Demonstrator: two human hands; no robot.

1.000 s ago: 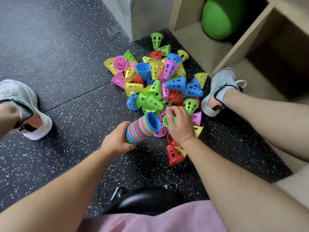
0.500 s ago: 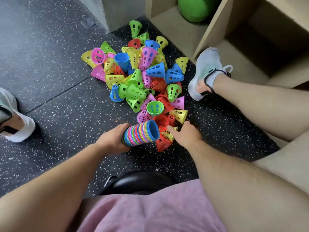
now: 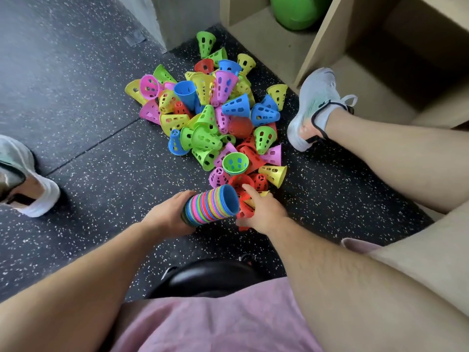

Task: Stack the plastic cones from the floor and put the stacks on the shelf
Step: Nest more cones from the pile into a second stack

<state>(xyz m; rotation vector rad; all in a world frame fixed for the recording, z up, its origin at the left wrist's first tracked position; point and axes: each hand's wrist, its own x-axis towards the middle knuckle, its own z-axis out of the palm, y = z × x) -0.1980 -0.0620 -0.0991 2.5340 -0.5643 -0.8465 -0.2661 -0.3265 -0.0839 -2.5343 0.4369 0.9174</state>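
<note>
Writing: no brand, label or lettering can be read on any cone, shoe or shelf panel.
Stack: many nested cones in blue, pink, green, yellow and orange bands, lying almost level just above the floor; its long axis runs from near-left to far-right, and the open blue mouth faces far-right toward the pile.
Left hand: wrapped around the near-left, narrow end of the stack, fingers closed on it.
Right hand: just right of the stack's mouth, index finger stretched toward the far side, the other fingers curled onto a red cone at the pile's near edge; a yellow cone shows beside the fingers; whether the red cone is firmly pinched, I cannot tell.
Loose pile: perforated cones in green, yellow, pink, blue and red, tipped every way on the speckled black floor, far of both hands.
Green cone: mouth up, near the pile's near side.
Shelf: wooden, far right, holding a green ball.
Shoes: 1 at left, 1 at right beside the shelf.
</note>
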